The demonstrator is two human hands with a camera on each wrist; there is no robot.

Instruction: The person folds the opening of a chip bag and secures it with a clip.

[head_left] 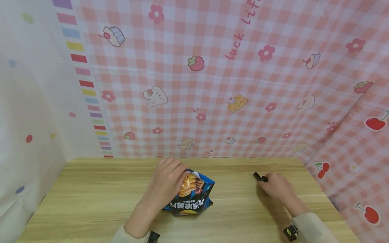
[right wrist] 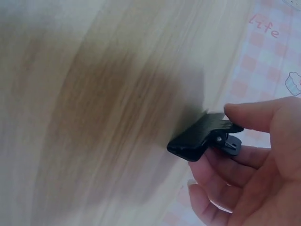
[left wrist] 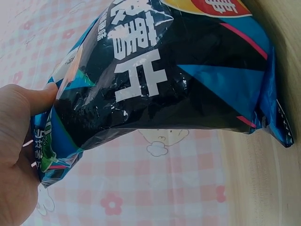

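Note:
A black and blue bag of potato chips (head_left: 194, 194) stands on the wooden table, its printing upside down in the head view. My left hand (head_left: 167, 179) grips one end of the bag; in the left wrist view the thumb (left wrist: 43, 96) presses on its edge. The other fingers are mostly hidden behind it. To the right, my right hand (head_left: 278, 185) holds a black clip (right wrist: 202, 136) just above the tabletop. Thumb and fingers pinch the clip's handle end, and its wide mouth points away from the palm.
The wooden table (head_left: 100, 189) meets a pink checked cloth (head_left: 182, 84) at the back. A white dotted cloth (head_left: 30, 118) hangs at the left and a cherry-printed one (head_left: 358, 175) at the right. Each wrist wears a small black device (head_left: 291, 232).

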